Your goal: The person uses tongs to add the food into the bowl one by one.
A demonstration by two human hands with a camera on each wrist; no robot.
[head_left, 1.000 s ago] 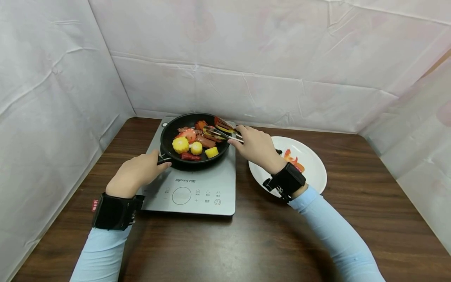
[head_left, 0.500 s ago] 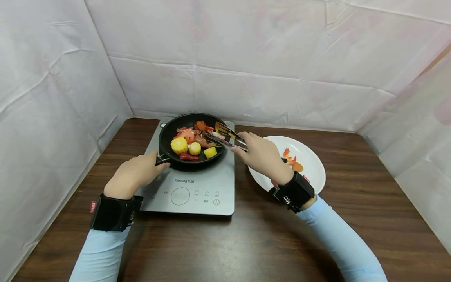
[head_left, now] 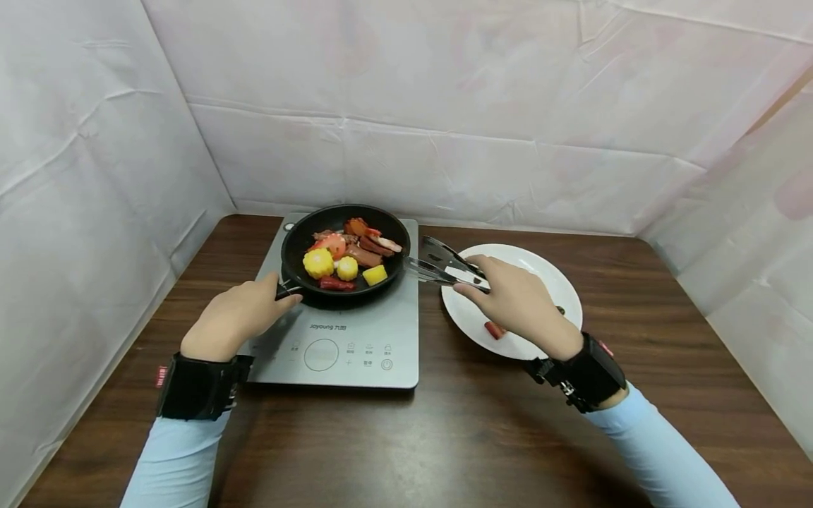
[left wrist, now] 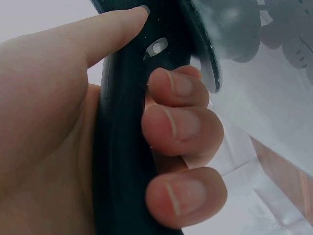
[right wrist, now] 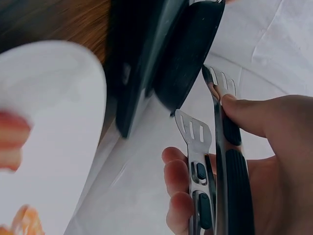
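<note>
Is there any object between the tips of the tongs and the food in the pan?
Only the pan's own rim. The tongs, gripped by the right hand, hang empty just outside the right edge of the pan. The food lies uncovered inside, and the left hand grips the handle on the opposite side.

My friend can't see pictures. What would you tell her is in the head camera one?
A person's left hand grips the handle of a black frying pan full of colourful food on a grey cooktop. Their right hand holds empty metal tongs over a white plate beside it.
</note>
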